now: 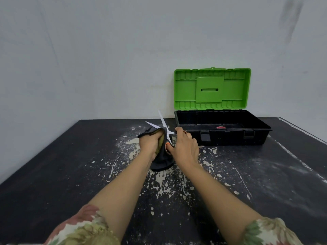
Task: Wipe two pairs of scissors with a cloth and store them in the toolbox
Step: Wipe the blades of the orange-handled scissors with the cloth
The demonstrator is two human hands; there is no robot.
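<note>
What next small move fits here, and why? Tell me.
Probably draw the cloth outward along the blades toward the tips. The left hand grips the cloth near the pivot of the scissors, the right hand holds the orange handles, and both blades stand spread and bare beyond the cloth. The toolbox already sits open for storing afterward.

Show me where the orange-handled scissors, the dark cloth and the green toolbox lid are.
orange-handled scissors [163,123]: head view, upper blade.
dark cloth [161,163]: head view, hanging lower fold.
green toolbox lid [212,89]: head view, inner centre panel.
</note>
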